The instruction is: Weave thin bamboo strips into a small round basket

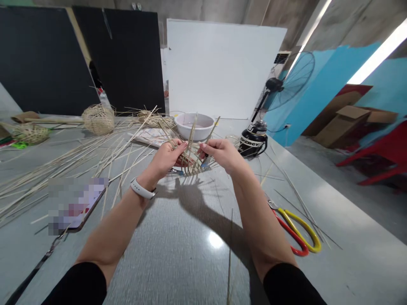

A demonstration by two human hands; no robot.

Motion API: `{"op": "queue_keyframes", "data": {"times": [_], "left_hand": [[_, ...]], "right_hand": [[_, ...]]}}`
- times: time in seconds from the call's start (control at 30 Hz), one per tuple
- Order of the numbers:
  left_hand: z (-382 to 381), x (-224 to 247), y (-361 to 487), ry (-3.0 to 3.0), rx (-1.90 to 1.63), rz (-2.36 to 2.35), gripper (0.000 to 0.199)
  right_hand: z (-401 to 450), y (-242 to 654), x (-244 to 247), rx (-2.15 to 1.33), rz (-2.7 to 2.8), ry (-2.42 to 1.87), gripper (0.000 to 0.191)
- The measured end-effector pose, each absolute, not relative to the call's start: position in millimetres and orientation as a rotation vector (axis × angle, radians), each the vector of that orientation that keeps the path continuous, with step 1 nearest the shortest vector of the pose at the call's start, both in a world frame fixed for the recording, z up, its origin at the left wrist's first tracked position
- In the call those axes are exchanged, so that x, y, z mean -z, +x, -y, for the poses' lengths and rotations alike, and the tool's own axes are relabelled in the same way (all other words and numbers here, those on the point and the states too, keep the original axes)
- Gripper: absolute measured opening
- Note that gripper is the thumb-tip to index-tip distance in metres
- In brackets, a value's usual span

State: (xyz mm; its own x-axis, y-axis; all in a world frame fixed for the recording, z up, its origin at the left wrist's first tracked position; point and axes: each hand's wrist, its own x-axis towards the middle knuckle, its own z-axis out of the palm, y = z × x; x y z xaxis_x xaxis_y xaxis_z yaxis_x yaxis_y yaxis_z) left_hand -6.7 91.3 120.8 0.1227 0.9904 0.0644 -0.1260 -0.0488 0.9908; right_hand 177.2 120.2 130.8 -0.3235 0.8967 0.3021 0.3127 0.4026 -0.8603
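In the middle of the view, above the grey table (178,254), a small half-woven bamboo basket (192,167) has loose strips sticking up from it. My left hand (168,156) is closed on its left side, thumb and forefinger pinching the strips. On the right side my right hand (219,152) is closed as well, its thumb and fingers pinching at a strip of the weave. The fingertips of both hands are partly hidden behind strips. Beneath the basket lies a tool with blue parts (176,171), mostly covered.
Scissors with red and yellow handles (299,231) lie by my right forearm. A black jug (252,140) and a white basin (194,127) stand behind. Loose bamboo strips (79,165), a phone (82,203) and a woven ball (98,119) occupy the left. A fan (286,84) stands back right.
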Motion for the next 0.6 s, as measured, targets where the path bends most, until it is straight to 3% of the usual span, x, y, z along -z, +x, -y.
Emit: {"op": "queue_keyframes", "data": {"times": [0.13,0.23,0.33,0.37,0.4,0.47,0.53,0.6], "left_hand": [[-89.8,-120.9,-7.9,1.225,-1.121,-1.016,0.018],[-91.9,-118.1,-7.5,1.237,-1.105,-1.006,0.022],[-94.0,-116.5,-7.0,1.248,-1.127,-0.988,0.028],[-94.4,-116.5,-6.8,1.247,-1.141,-0.98,0.03],[-94.5,-116.5,-6.7,1.244,-1.156,-0.969,0.031],[-94.0,-116.6,-6.3,1.244,-1.176,-0.949,0.032],[-93.0,-116.0,-5.3,1.26,-1.196,-0.927,0.031],[-92.0,-114.5,-3.8,1.286,-1.231,-0.892,0.031]], "right_hand": [[-123.2,178.8,-127.9,-0.968,1.861,-1.139,0.032],[-125.6,178.1,-124.7,-0.818,1.86,-1.21,0.03],[-121.8,176.9,-126.5,-0.388,1.781,-1.198,0.077],[-119.2,176.5,-127.9,-0.235,1.764,-1.172,0.083],[-116.4,175.9,-129.3,-0.109,1.76,-1.146,0.078],[-111.5,174.4,-130.7,0.002,1.794,-1.132,0.05],[-109.2,172.7,-129.9,-0.065,1.851,-1.164,0.029],[-109.8,171.3,-128.1,-0.202,1.911,-1.169,0.025]]}}
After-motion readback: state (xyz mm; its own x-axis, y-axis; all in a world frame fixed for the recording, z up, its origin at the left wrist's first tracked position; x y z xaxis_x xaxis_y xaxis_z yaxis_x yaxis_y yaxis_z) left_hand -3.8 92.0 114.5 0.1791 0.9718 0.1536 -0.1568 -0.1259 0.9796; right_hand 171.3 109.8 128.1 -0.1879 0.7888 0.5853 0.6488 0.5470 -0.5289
